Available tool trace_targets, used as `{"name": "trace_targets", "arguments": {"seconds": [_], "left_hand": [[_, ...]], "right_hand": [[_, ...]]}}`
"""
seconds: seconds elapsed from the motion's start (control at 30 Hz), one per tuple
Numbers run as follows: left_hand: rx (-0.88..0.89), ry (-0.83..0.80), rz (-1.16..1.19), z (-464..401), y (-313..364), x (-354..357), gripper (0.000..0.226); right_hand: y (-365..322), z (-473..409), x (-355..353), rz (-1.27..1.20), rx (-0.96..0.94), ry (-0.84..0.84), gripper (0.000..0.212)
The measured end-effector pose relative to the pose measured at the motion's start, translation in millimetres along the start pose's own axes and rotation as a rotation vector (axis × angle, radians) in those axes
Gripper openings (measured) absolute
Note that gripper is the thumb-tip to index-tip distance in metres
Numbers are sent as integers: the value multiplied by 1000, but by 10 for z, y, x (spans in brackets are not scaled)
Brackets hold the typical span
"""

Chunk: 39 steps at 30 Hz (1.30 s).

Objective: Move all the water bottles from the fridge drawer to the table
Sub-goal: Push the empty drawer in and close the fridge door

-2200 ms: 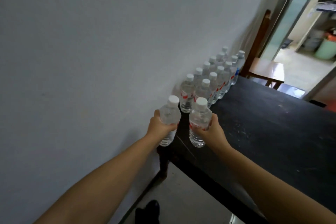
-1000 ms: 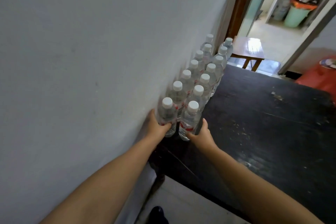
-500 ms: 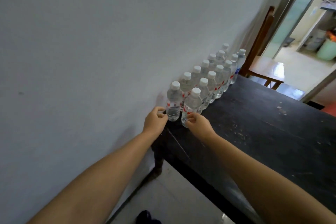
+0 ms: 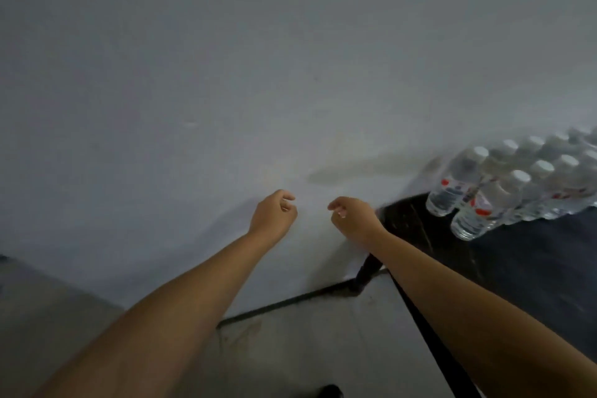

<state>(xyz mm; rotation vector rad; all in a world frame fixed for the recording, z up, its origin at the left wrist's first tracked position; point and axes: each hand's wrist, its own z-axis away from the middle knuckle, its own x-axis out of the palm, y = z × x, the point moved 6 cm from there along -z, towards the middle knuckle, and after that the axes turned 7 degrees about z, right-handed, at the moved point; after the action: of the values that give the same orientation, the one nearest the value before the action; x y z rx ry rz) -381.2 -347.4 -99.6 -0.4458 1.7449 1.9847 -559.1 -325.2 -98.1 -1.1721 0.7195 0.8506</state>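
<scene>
Both hands have let go of the bottles and pulled back from the table. Your left hand (image 4: 273, 213) and right hand (image 4: 350, 216) hang loose and hold nothing. Water bottles (image 4: 504, 191) stand in rows on the dark table (image 4: 533, 262), by the wall (image 4: 226, 74). You probably need to go back to the fridge for more.
</scene>
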Motion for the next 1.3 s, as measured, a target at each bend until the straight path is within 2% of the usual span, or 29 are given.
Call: {"name": "trace_targets", "arguments": {"seconds": [0.33, 0.5, 0.63, 0.77, 0.97, 1.3], "left_hand": [[-259, 427, 20, 1163, -1285, -1873, 25], [-428, 653, 86, 1917, -1734, -2375, 23], [-576, 927, 136, 2737, -1985, -2558, 21], [-726, 1223, 215, 3778, -2126, -2373, 25], [-925, 1482, 290, 5101, -2055, -1763, 20], [-1221, 1900, 274, 7579, -1552, -416, 26]], "right_hand": [[-2005, 280, 1152, 203, -521, -165, 32], [-2802, 593, 1644, 275, -822, -277, 32], [-3338, 1029, 2041, 331, -1069, -380, 32], [-3639, 1705, 2426, 380, -1318, -506, 32], [-3685, 2836, 2851, 442, -1617, -673, 31], [-2973, 5640, 3307, 523, -2102, -947, 29]]}}
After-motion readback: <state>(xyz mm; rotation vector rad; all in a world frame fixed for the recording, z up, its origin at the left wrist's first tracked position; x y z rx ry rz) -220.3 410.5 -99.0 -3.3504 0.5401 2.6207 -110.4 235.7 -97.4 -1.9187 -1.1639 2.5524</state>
